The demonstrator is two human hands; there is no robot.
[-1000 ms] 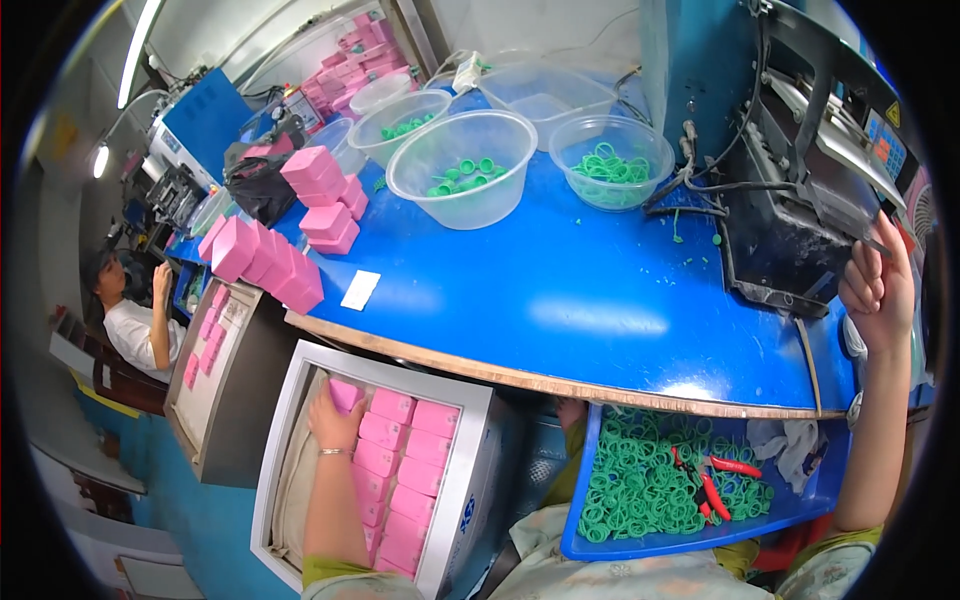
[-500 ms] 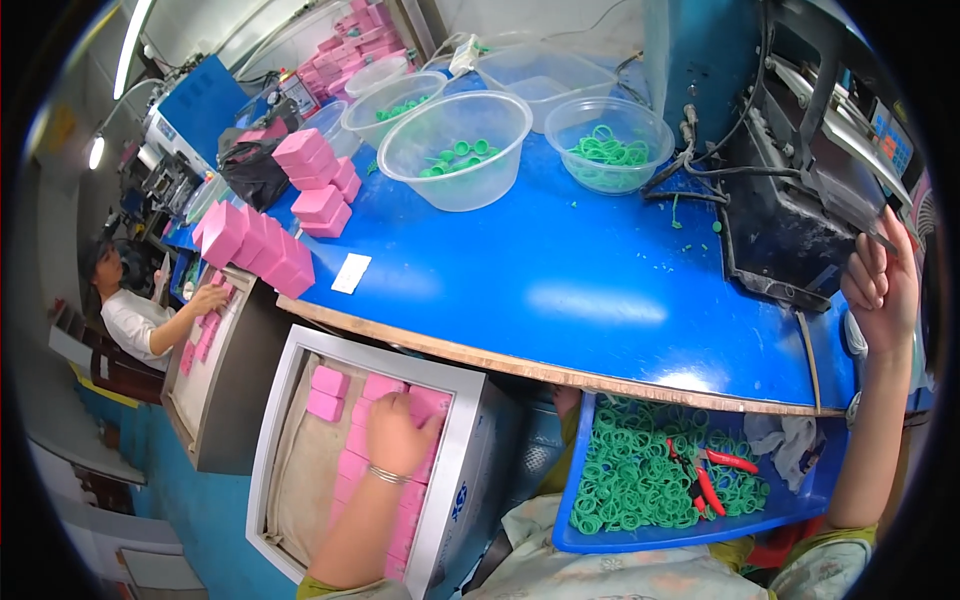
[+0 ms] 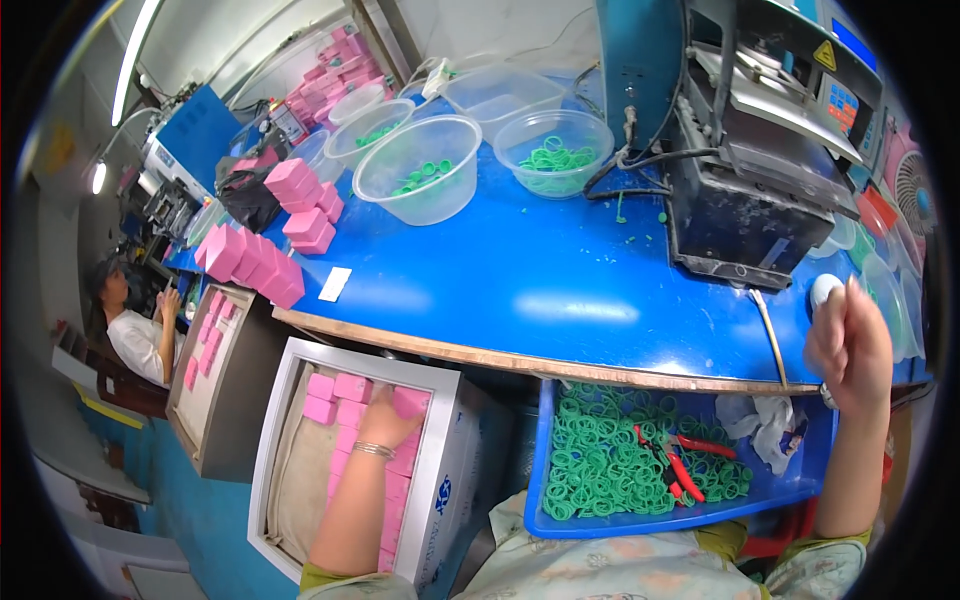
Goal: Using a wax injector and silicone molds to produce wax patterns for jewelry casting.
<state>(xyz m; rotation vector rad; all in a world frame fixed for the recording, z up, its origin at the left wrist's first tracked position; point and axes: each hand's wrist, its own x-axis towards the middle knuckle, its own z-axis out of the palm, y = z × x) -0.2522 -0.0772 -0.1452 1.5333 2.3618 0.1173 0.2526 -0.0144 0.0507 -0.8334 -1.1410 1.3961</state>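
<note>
My left hand (image 3: 392,410) is inside a white-framed box (image 3: 275,440) on pink blocks (image 3: 405,450), its fingers bent around one block and partly hidden among them. A few pink blocks (image 3: 320,398) sit at the box's upper left, above bare beige lining. My right hand (image 3: 848,345) is curled and slightly blurred near the bench's right edge, beside a pale rounded object (image 3: 826,288); anything inside its fingers is hidden. It is below a black machine with raised plates (image 3: 735,225).
Blue bench (image 3: 540,320) holds plastic bowls (image 3: 420,200) of green pieces and stacked pink blocks (image 3: 250,260). A blue tray (image 3: 540,500) below holds green rings and red-handled pliers (image 3: 685,475). Another person (image 3: 135,340) sits at left by a second box (image 3: 195,440). A fan (image 3: 910,190) is at right.
My left hand moved right among the blocks, and pink blocks were shifted to the box's upper left. My right hand left the machine and came down. The view shifted, showing more at right.
</note>
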